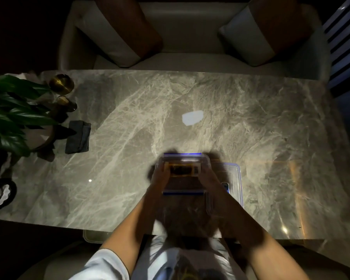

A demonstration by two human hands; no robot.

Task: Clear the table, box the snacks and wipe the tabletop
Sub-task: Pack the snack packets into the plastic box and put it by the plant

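While box (pixel 182 193) sits open, hands: left hand (pixel 159 177), right hand (pixel 210 178) grip snack pack (pixel 182 169) for loading.
lid (pixel 234 178): parked beside box.

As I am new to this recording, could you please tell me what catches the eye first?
The left hand and right hand hold a yellow and black snack packet in a clear plastic box with blue latches at the near middle of the grey veined marble tabletop. The box's clear blue-rimmed lid lies just right of it, and a folded dark grey cloth lies at the left.
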